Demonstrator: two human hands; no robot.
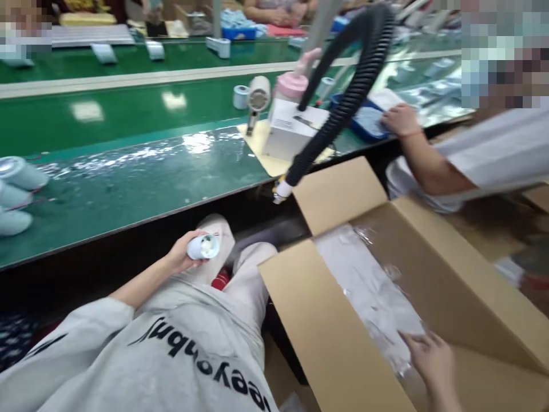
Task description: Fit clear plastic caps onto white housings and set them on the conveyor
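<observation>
My left hand (182, 252) is closed around a light-blue cylindrical housing (196, 247), held above my lap. Its open end faces right, with whitish parts inside that I cannot make out. My right hand (431, 357) reaches into an open cardboard box (334, 326) on my right. Its fingers are partly stretched out and lie at the clear plastic bags (369, 286) inside; the hand is slightly blurred, and no object shows in it.
A black corrugated hose (364, 80) hangs before the green bench (141, 189). On the bench stand a handheld dryer-like device (258, 94), a white box (287, 134) and a pink-lidded bottle (291, 84). Several blue housings (19, 174) lie left. A co-worker's hand (403, 120) touches a blue tray (369, 121).
</observation>
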